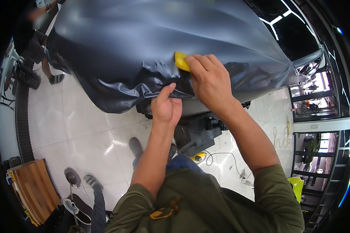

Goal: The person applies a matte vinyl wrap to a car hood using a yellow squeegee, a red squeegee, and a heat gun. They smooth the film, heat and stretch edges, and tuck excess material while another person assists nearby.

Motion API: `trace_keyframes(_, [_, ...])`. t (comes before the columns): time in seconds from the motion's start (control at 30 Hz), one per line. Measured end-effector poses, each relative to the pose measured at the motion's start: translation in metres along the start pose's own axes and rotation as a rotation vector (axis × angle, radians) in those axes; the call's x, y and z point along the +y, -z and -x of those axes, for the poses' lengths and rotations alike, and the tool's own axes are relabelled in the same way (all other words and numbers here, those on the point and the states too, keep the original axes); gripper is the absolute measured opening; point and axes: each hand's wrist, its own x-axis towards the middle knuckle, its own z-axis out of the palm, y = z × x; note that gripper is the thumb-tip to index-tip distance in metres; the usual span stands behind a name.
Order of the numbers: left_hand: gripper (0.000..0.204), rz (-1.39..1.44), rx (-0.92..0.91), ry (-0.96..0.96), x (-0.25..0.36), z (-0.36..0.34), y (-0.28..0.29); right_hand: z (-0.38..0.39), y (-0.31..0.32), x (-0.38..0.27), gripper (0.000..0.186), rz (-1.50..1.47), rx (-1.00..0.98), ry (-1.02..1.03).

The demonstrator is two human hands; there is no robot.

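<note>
A dark matte vinyl film (116, 42) is draped over the front of a car, smooth across the middle and wrinkled along its near edge. My right hand (212, 79) grips a yellow squeegee (182, 62) and holds it against the film. Just left of it, my left hand (167, 105) pinches the loose lower edge of the film, thumb on top and fingers underneath. Folds bunch up to the left of my left thumb. Below the film's edge, part of the car's underside shows dark.
A person (31, 44) stands at the far left beside the car. Another person's leg (99, 200) shows at lower left, near a wooden board (35, 190). Beneath the car's edge lie a grey-black block (200, 134), a yellow tool (198, 156) and a cable (223, 153) on the tiled floor.
</note>
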Motion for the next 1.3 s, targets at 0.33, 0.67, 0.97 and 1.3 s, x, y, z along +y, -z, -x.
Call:
trace_keyframes(0.33, [0.033,-0.075,0.060,-0.001,-0.004,0.004,0.000,0.010,-0.014,-0.008,0.030,0.096,0.040,0.020])
trace_keyframes(0.67, [0.032,-0.048,0.071,-0.054,-0.007,0.002,0.000,0.006,0.000,0.024,0.031,0.203,0.089,-0.101])
trace_keyframes(0.97, [0.028,-0.072,0.071,-0.040,0.001,0.006,0.002,0.013,0.020,0.023,0.022,0.075,0.133,-0.355])
trace_keyframes(1.3, [0.022,-0.014,-0.033,-0.030,-0.013,0.008,-0.014,0.016,0.023,0.004,0.023,-0.259,-0.030,-0.458])
